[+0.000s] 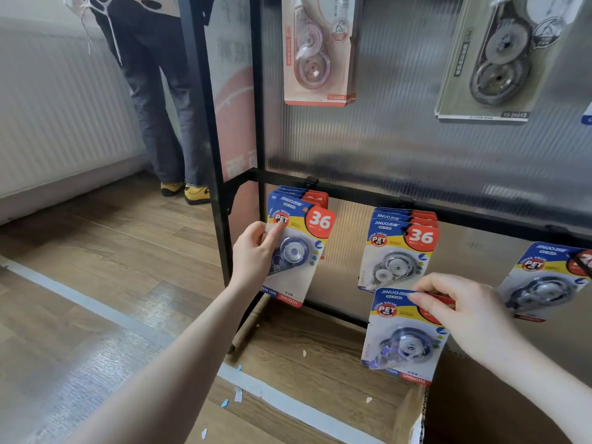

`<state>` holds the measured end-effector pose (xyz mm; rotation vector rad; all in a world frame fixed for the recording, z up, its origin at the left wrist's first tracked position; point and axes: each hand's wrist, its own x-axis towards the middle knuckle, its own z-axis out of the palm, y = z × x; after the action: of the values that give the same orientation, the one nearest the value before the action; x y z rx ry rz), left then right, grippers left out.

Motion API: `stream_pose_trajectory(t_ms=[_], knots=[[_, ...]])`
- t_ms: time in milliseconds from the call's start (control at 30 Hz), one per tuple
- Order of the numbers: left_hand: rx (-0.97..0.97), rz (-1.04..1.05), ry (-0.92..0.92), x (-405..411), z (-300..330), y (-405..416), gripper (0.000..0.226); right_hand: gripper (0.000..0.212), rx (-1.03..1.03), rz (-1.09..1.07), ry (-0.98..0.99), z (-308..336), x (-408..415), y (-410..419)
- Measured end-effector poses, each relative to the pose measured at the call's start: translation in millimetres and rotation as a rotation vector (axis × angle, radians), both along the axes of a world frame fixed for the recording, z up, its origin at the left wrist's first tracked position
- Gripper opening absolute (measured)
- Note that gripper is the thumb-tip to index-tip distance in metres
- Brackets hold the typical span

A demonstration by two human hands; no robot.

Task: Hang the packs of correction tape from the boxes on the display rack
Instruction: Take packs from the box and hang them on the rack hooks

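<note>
My left hand gripped the front blue pack of a stack hanging on the rack's black bar, thumb on its label. My right hand pinched the top of a loose pack, held just below the grey-wheeled stack. Beneath both hands sat an open cardboard box. Beyond my left hand, someone's legs stood by the rack.

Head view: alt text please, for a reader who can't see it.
The left hand holds the front blue pack hanging on the display rack, while the right hand pinches a loose pack by its top, above a cardboard box.
</note>
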<state>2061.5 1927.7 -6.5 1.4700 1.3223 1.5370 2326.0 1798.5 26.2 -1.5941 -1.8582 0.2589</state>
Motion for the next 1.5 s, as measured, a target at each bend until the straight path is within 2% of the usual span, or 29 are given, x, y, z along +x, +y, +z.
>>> stream_pose_trajectory(t_ms=[133, 200, 333, 400, 667, 800, 900, 1133, 1300, 1500], knots=[[0.095, 0.03, 0.042, 4, 3, 8, 0.021, 0.018, -0.005, 0.003, -0.017, 1, -1, 1], [0.128, -0.046, -0.01, 5, 4, 13, 0.017, 0.02, 0.007, 0.015, -0.01, 1, 0, 1], [0.171, -0.208, -0.044, 6, 11, 15, 0.048, 0.028, 0.02, 0.023, -0.006, 1, 1, 1], [0.174, -0.235, -0.034, 9, 16, 15, 0.052, 0.028, 0.031, 0.024, -0.003, 1, 1, 2], [0.252, -0.09, 0.069, 13, 33, 23, 0.02, 0.023, 0.03, 0.027, -0.012, 0, 2, 4], [0.311, 0.021, 0.16, 7, 36, 27, 0.014, 0.029, 0.027, 0.034, -0.011, 2, 1, 3], [0.336, 0.036, 0.143, 1, 36, 27, 0.015, 0.03, 0.023, 0.036, 0.006, 4, 1, 2], [0.281, -0.072, 0.018, -8, 40, 24, 0.026, 0.035, 0.008, 0.041, -0.006, 6, -4, 3], [0.177, -0.151, -0.066, -14, 42, 27, 0.018, 0.034, 0.021, 0.041, 0.002, 5, -7, 6], [0.113, -0.159, -0.072, -10, 44, 29, 0.016, 0.019, -0.027, 0.049, 0.008, 1, -11, 11]])
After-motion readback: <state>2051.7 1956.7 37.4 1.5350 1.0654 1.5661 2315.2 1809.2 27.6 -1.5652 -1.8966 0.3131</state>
